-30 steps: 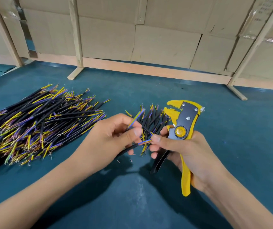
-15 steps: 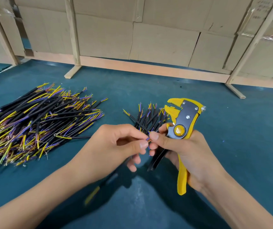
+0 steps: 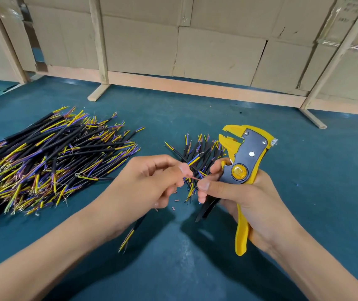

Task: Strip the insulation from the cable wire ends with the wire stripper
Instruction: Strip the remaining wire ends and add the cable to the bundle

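Left hand (image 3: 143, 183) pinches cable (image 3: 130, 234), thin red wire (image 3: 192, 177) pulled out toward right fingertips (image 3: 204, 185). Right hand (image 3: 251, 196) grips wire stripper (image 3: 242, 166), jaws unused. Tip: isolate one strand, feed straight into jaws, squeeze gently.

Left hand (image 3: 149, 183): curled round one black cable (image 3: 138, 224), whose lower end with yellow and purple cores showed below the wrist; thumb and forefinger pinched a thin reddish core wire (image 3: 192, 177) at its upper end. Right hand (image 3: 245, 196): gripped the yellow-and-grey wire stripper (image 3: 242, 168), head upward, yellow handle projecting below the palm; its thumb and forefinger touched the same reddish wire. Large pile of cut cables (image 3: 50, 157): on the teal table (image 3: 303, 170), well to the left. Smaller cable bundle (image 3: 197, 151): behind the hands. Small insulation scraps (image 3: 176, 200): on the table beneath the fingers. Cardboard panels (image 3: 217, 53) with wooden posts (image 3: 98, 40): along the table's far edge.
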The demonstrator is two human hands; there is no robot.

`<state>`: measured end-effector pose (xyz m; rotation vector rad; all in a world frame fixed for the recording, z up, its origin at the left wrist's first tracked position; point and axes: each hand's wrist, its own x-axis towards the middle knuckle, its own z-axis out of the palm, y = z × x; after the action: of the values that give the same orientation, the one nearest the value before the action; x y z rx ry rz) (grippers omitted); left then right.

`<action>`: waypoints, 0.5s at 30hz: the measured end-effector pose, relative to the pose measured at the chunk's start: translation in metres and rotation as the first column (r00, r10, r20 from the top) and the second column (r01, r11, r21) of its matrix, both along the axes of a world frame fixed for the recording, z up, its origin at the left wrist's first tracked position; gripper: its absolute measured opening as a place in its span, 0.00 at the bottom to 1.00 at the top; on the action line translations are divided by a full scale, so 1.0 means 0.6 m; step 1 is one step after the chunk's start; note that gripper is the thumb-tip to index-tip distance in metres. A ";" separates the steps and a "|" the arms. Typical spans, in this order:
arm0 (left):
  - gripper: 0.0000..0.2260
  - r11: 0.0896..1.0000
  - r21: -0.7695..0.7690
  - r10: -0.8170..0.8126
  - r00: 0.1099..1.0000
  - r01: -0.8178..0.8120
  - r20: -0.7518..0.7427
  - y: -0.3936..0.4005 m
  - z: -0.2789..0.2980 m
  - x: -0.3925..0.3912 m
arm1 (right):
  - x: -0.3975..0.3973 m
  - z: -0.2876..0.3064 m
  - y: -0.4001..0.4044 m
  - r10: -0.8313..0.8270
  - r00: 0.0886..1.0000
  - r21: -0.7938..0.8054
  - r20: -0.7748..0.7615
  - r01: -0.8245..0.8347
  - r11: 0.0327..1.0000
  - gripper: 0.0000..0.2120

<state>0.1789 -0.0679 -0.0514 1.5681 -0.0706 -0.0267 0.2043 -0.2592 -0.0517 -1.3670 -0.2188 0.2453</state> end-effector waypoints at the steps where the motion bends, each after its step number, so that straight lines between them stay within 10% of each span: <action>1: 0.08 0.999 -0.054 -0.008 1.000 0.008 0.001 0.001 0.001 0.001 | 0.001 -0.001 0.000 0.002 1.000 0.006 0.001 -0.002 1.000 0.12; 15: 0.04 0.990 -0.025 0.143 0.953 -0.142 0.268 0.024 0.020 0.005 | -0.005 -0.006 -0.001 0.310 0.948 0.113 -0.071 -0.301 0.947 0.08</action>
<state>0.1819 -0.0532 -0.0395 1.5601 -0.1712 0.3013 0.2014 -0.2598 -0.0553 -1.2151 -0.3664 0.5466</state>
